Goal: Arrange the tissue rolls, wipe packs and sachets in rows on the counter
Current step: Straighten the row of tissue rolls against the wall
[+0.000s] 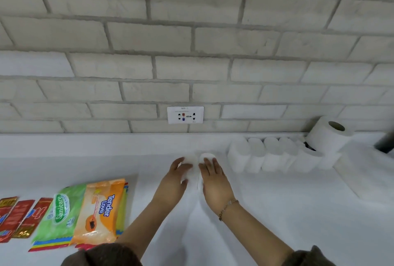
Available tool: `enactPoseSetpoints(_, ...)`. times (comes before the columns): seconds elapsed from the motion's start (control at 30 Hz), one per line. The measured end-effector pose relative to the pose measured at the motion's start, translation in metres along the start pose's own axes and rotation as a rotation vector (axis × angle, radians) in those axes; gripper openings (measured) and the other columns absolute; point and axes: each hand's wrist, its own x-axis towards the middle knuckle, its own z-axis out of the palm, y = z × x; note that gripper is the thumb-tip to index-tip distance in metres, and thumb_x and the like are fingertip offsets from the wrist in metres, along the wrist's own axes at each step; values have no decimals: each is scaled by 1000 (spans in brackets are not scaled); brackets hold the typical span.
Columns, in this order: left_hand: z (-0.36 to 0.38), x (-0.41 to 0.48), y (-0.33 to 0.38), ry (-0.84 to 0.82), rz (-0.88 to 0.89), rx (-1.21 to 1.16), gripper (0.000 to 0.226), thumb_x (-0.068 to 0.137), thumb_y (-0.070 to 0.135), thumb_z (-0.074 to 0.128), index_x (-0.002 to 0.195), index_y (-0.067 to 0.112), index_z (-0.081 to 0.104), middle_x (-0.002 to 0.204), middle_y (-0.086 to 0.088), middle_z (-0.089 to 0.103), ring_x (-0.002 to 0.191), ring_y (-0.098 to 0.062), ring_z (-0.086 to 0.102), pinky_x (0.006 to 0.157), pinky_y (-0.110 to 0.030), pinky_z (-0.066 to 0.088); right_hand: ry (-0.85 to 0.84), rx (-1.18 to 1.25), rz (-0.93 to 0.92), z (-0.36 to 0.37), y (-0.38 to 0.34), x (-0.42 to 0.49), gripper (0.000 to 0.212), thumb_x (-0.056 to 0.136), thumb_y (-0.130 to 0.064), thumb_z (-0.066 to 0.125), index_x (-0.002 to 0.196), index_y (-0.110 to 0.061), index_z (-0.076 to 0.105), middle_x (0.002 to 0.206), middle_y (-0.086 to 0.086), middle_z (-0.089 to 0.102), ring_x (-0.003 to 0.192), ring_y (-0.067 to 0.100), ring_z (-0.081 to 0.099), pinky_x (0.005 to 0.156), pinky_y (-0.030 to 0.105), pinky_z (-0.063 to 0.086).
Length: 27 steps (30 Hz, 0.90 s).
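My left hand (pixel 174 178) and my right hand (pixel 214 180) each grip a white tissue roll on the white counter (pixel 277 212), side by side near the back wall. The left roll (pixel 190 166) and the right roll (pixel 206 156) show past my fingertips. To their right several white tissue rolls (pixel 270 157) stand in a row, with one more roll (pixel 326 135) tilted on top at its far end. At the lower left lie a green wipe pack (pixel 60 214), an orange wipe pack (pixel 100 210) and red sachets (pixel 21 216) in a line.
A wall socket (pixel 185 114) sits in the brick wall just behind my hands. Striped multicoloured packs (pixel 122 199) peek out under the orange pack. A dark object (pixel 386 143) shows at the right edge, above a raised white ledge (pixel 362 176).
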Motion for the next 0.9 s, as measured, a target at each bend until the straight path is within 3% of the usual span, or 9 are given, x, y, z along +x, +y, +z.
enactPoseSetpoints(0.23, 31, 49, 30, -39, -5, -1, 48, 87, 1, 49, 130, 22, 47, 151, 9, 23, 117, -16, 53, 93, -17, 37, 19, -103, 74, -2, 50, 22, 82, 33, -6, 87, 112, -6, 66, 119, 13, 65, 108, 35, 62, 92, 43, 46)
enactPoseSetpoints(0.3, 35, 58, 36, -30, 10, 10, 47, 88, 1, 49, 130, 21, 47, 151, 8, 24, 121, -15, 50, 96, -17, 35, 8, -61, 67, -6, 59, 28, 80, 49, 1, 79, 126, -2, 55, 135, 18, 52, 123, 40, 49, 105, 45, 30)
enactPoseSetpoints(0.37, 39, 65, 38, -21, 25, 21, 46, 89, 1, 49, 130, 21, 47, 151, 7, 25, 124, -15, 48, 101, -19, 34, -15, -23, 30, -7, 67, 33, 75, 74, 8, 58, 143, -2, 29, 153, 17, 22, 141, 41, 18, 113, 41, 2)
enactPoseSetpoints(0.4, 40, 68, 38, -18, 33, 25, 46, 89, 1, 49, 130, 21, 47, 151, 6, 25, 124, -15, 48, 101, -19, 34, -6, -25, 27, -5, 69, 35, 74, 78, 10, 51, 145, -3, 22, 155, 16, 14, 143, 40, 10, 113, 39, -5)
enactPoseSetpoints(0.57, 45, 80, 37, -20, 39, 41, 46, 89, 1, 48, 131, 20, 47, 151, 5, 25, 124, -17, 49, 97, -13, 31, -8, -69, 49, 1, 73, 44, 78, 64, 9, 65, 137, -1, 40, 145, 20, 38, 134, 42, 33, 110, 46, 14)
enactPoseSetpoints(0.73, 32, 68, 42, -76, 15, 70, 63, 89, 8, 52, 144, 25, 26, 156, 7, 13, 132, -17, 40, 101, -19, 31, -7, -81, 33, -13, 70, 43, 75, 87, 1, 41, 148, -7, -1, 158, 10, -1, 145, 29, -5, 113, 41, -14)
enactPoseSetpoints(0.8, 15, 53, 45, -48, -10, 63, 67, 89, 12, 54, 145, 27, 21, 156, 8, 12, 131, -16, 41, 100, -20, 32, 21, -43, 47, -23, 61, 36, 75, 88, -3, 42, 148, -9, -3, 158, 9, -2, 145, 26, -8, 111, 40, -17)
enactPoseSetpoints(0.9, -15, 16, 42, 39, -13, 87, 58, 91, 16, 53, 143, 25, 29, 153, 6, 25, 135, -12, 35, 103, -15, 24, 68, 70, -12, -36, 37, 13, 72, 89, -12, 47, 148, -10, 5, 158, 9, 2, 146, 26, -4, 110, 39, -18)
